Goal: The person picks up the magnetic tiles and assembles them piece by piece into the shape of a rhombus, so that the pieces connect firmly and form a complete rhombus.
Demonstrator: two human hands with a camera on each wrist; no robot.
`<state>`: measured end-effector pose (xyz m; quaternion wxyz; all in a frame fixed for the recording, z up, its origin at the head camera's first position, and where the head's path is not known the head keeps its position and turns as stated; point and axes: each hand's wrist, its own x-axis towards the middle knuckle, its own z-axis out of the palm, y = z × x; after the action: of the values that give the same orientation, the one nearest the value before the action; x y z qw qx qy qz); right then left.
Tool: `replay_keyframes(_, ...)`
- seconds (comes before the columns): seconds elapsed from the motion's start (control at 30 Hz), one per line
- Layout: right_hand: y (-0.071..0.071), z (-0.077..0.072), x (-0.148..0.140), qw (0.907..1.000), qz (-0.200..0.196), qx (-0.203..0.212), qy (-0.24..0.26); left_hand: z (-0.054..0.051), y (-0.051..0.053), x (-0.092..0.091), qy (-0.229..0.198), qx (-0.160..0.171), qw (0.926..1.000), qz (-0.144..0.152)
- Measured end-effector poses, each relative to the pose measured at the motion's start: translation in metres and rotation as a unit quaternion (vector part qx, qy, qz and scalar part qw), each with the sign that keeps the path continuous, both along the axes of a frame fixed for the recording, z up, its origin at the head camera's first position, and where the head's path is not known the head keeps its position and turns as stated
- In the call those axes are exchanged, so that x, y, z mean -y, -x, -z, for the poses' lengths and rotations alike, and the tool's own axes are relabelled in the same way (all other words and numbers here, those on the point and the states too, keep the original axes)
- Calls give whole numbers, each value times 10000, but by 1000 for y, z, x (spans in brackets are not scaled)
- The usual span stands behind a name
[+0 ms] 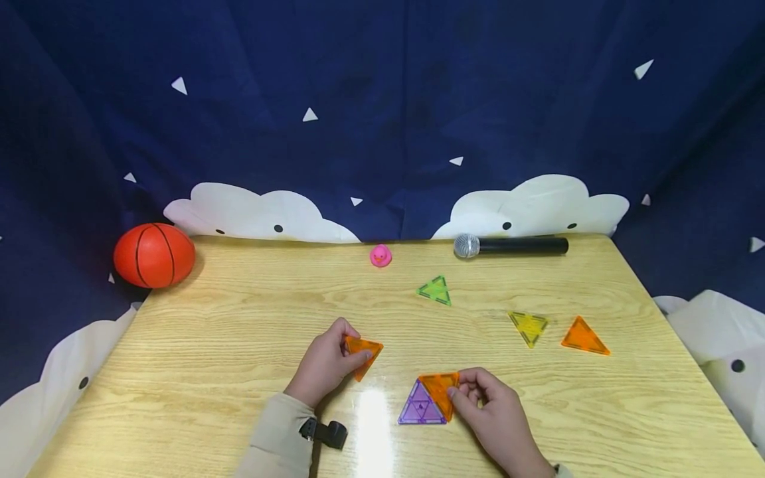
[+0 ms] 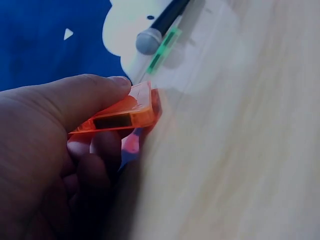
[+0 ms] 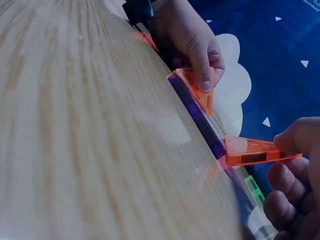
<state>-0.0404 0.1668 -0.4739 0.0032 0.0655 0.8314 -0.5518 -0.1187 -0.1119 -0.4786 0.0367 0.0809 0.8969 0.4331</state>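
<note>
1. A purple triangular tile [image 1: 417, 413] is set well inside the worktop's [image 1: 239, 299] side edges.
2. One orange tile [image 1: 368, 346] is pinched by the left hand [image 1: 327, 364].
3. Beside the purple, another orange tile [image 1: 435, 384] is pinched by the right hand [image 1: 499, 413].

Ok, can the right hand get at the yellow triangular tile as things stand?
Probably not yet: the right hand's grip holds an orange triangular tile beside the purple triangular tile. Otherwise the way looks open: bare tabletop up to the yellow triangular tile.

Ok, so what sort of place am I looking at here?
Probably an indoor play or staging area: a wood-grain table, a dark blue cloud-printed curtain behind it, and a pink toy duck near the far edge.
</note>
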Motion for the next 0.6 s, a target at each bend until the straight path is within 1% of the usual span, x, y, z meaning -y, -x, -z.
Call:
replay_keyframes(0.07, 0, 0, 0, 10000, 0, -13, -23, 0, -2, -2, -19, -66, 9999, 83)
replay_keyframes(0.27, 1, 0, 0, 10000, 6, 36, -44, 0, -5, -5, 6, -122, 9998, 169)
replay_keyframes(0.43, 0, 0, 0, 10000, -49, -74, -16, 1, -6, -9, 45, -105, 9996, 248)
replay_keyframes(0.6, 0, 0, 0, 10000, -7, -24, -10, 0, -7, -13, 5, -41, 9993, 374)
